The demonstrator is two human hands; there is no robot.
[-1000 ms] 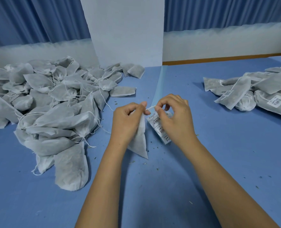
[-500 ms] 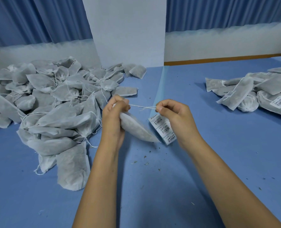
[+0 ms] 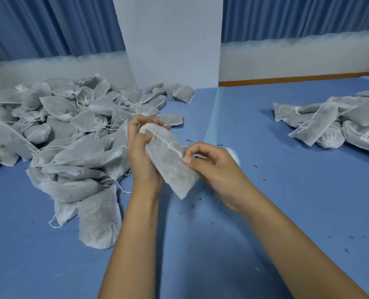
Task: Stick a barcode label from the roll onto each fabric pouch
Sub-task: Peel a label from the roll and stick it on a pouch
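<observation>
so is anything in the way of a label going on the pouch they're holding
The drawstring lies along the upper half of the pouch, pinched by the right hand; the lower half is bare.

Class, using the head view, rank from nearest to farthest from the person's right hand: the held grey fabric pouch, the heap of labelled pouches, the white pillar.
1. The grey fabric pouch: pinched by the right hand itself, in the centre.
2. The heap of labelled pouches: off to the right.
3. The white pillar: straight ahead, at the back.
</observation>
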